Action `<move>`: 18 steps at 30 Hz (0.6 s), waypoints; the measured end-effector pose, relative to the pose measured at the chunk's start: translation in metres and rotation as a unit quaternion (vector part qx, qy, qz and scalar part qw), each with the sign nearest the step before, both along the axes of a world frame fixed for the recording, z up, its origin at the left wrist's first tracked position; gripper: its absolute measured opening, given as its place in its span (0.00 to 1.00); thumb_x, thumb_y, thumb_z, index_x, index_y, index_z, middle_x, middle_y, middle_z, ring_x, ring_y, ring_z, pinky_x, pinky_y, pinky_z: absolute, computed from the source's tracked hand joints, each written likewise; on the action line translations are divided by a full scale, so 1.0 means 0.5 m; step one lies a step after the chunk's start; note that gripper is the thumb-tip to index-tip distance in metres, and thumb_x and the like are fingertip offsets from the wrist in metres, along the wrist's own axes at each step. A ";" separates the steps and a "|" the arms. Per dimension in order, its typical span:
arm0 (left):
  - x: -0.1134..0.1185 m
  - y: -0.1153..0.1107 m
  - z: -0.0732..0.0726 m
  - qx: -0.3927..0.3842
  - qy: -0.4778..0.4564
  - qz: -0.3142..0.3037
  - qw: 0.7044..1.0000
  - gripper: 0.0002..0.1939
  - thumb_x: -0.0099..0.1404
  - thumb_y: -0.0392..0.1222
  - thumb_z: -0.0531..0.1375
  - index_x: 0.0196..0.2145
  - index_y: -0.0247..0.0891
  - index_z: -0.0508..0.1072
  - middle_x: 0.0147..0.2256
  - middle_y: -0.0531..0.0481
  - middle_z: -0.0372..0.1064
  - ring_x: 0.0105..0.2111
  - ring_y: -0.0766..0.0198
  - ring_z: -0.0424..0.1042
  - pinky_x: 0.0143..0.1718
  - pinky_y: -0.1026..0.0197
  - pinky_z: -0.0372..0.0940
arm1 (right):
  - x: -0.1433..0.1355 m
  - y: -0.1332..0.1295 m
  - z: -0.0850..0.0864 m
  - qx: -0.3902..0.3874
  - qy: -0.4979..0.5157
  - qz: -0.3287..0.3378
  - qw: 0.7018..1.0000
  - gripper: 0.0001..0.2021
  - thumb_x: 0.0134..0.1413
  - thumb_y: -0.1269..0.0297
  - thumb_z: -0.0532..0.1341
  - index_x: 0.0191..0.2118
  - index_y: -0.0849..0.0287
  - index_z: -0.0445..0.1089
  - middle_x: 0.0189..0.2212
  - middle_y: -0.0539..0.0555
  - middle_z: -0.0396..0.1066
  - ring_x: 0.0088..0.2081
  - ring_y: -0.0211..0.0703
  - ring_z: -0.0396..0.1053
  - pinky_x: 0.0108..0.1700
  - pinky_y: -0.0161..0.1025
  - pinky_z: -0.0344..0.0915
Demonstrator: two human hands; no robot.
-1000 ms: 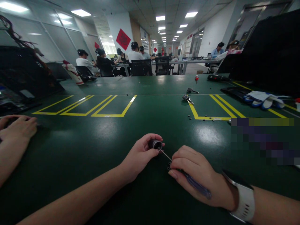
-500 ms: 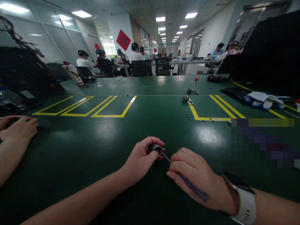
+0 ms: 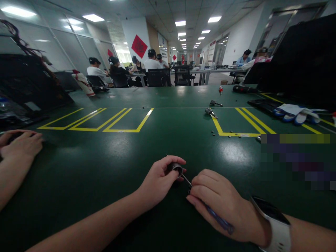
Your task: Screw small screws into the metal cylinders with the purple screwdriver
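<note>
My left hand [image 3: 157, 183] is closed around a small dark round metal part [image 3: 176, 168], its hollow end turned toward my right hand. Gripped in my right hand [image 3: 219, 201] is a screwdriver with a translucent bluish-purple handle [image 3: 219, 221]. Its thin shaft [image 3: 186, 179] points up and left into the opening of the metal part; the tip is hidden inside. A tiny dark piece [image 3: 189, 191] shows at my right fingertips, too small to name. Both hands are just above the green table [image 3: 118, 168].
Another person's hand [image 3: 22, 143] rests at the left on something dark. Ahead on the right lie two dark metal parts with shafts [image 3: 210, 112], several tiny nut-like pieces [image 3: 229, 136], a red-handled tool [image 3: 221, 90] and white-blue gloves [image 3: 295, 113]. A black case [image 3: 28, 84] stands left.
The view has shifted slightly. The screwdriver stays in the metal part's opening, and my right hand appears slightly lower in the picture.
</note>
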State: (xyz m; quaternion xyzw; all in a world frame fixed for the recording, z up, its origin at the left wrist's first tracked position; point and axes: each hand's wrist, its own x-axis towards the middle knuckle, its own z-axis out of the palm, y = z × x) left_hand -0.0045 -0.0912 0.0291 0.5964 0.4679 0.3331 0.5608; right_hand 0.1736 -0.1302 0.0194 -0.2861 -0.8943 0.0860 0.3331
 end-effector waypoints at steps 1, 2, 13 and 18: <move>0.001 0.000 0.000 0.000 0.003 0.002 1.000 0.13 0.56 0.29 0.54 0.39 0.35 0.70 0.37 0.48 0.70 0.40 0.61 0.72 0.40 0.58 0.68 | 0.001 -0.001 0.000 0.002 -0.002 0.002 1.000 0.06 0.58 0.72 0.53 0.34 0.63 0.66 0.29 0.54 0.67 0.32 0.40 0.61 0.33 0.38 0.60; 0.001 0.001 0.000 -0.001 0.005 0.003 1.000 0.13 0.55 0.29 0.54 0.39 0.35 0.70 0.37 0.48 0.71 0.39 0.61 0.72 0.39 0.58 0.68 | 0.001 -0.001 0.000 0.005 -0.005 0.003 1.000 0.06 0.58 0.72 0.53 0.33 0.63 0.66 0.28 0.54 0.67 0.32 0.40 0.62 0.33 0.38 0.60; 0.000 0.001 -0.006 0.008 0.006 -0.005 1.000 0.15 0.56 0.30 0.53 0.42 0.36 0.70 0.37 0.48 0.71 0.39 0.62 0.72 0.40 0.58 0.68 | -0.001 -0.006 0.000 0.008 -0.021 -0.005 1.000 0.07 0.58 0.72 0.52 0.34 0.63 0.67 0.28 0.54 0.67 0.31 0.40 0.62 0.32 0.38 0.58; 0.002 0.004 -0.008 0.004 0.005 0.003 1.000 0.16 0.57 0.32 0.54 0.43 0.35 0.71 0.39 0.46 0.71 0.38 0.61 0.72 0.40 0.57 0.69 | -0.003 -0.005 -0.004 0.011 -0.017 -0.005 1.000 0.07 0.58 0.72 0.53 0.33 0.63 0.66 0.27 0.54 0.66 0.31 0.40 0.61 0.32 0.38 0.58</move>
